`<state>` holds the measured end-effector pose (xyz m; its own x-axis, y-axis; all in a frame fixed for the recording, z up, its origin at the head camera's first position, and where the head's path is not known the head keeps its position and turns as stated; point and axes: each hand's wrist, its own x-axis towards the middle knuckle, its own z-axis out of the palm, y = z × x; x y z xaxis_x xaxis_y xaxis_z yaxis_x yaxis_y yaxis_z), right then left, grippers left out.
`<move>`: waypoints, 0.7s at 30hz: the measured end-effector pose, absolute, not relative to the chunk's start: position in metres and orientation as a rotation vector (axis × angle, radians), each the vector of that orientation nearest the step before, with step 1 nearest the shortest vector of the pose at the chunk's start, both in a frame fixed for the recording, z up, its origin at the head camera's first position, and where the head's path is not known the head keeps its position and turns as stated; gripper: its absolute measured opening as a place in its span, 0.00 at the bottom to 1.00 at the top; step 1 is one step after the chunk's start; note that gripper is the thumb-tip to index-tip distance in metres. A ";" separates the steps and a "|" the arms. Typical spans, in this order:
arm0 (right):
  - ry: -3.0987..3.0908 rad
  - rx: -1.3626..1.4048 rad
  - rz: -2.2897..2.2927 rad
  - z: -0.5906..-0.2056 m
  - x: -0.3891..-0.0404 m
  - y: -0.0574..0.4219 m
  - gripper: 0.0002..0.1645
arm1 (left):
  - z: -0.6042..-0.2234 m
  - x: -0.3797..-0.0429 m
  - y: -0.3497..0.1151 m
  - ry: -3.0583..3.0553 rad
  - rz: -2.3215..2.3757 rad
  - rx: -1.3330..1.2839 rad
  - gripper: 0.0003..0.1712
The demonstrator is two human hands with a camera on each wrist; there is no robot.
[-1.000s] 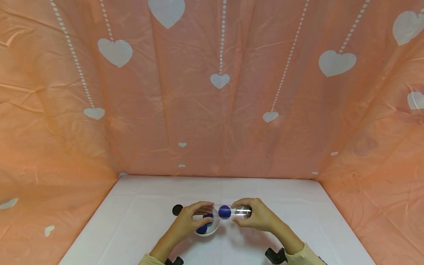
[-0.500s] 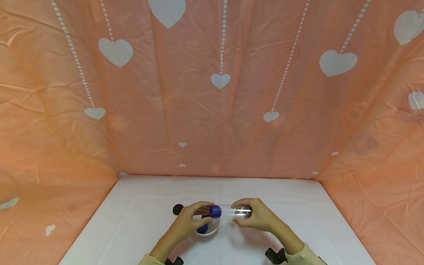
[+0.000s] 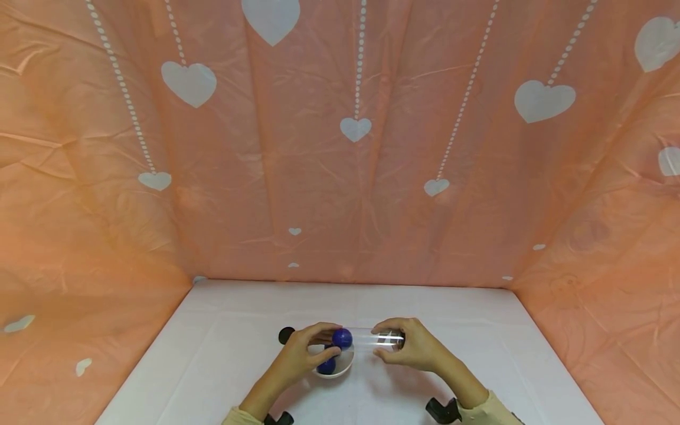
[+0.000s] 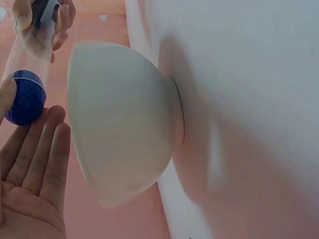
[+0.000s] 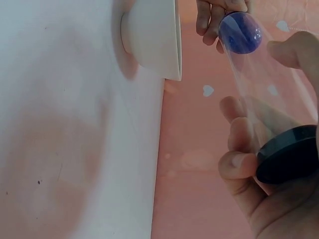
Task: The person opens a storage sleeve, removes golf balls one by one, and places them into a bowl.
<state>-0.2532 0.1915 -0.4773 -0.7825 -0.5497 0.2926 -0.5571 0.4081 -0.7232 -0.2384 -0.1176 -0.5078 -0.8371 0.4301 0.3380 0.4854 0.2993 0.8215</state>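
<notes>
A clear tube (image 3: 365, 340) lies sideways above the table, gripped near its black-capped end by my right hand (image 3: 417, 345). In the right wrist view the black cap (image 5: 289, 157) sits against the palm. At the other end a blue ball (image 3: 342, 338) sticks partly out of the tube's mouth. My left hand (image 3: 305, 348) holds this ball between thumb and fingers, the fingers fairly straight in the left wrist view. Below the ball stands a white bowl (image 4: 119, 119) on the table. Other blue balls (image 3: 326, 366) lie in the bowl, partly hidden by my left hand.
A round black lid (image 3: 285, 334) lies on the white table (image 3: 239, 319) just beyond my left hand. Orange sheeting (image 3: 319, 195) with pale hearts encloses the table at the back and sides.
The blue ball has slid left along the tube, from its middle to the mouth at my left hand. Both hands have stayed nearly in place.
</notes>
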 end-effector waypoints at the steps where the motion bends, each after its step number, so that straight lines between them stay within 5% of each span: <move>1: -2.628 1.031 1.351 -0.477 -0.253 0.192 0.19 | -0.507 -0.238 -0.118 -2.485 -1.611 -0.875 0.23; 21: -2.601 1.025 1.256 -0.480 -0.253 0.199 0.23 | -0.506 -0.239 -0.124 -2.462 -1.562 -0.837 0.24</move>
<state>-0.2532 0.1989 -0.4797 -0.7738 -0.5354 0.3385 -0.5980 0.4414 -0.6690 -0.2388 -0.1241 -0.5062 -0.8423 0.3913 0.3706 0.5020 0.3194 0.8037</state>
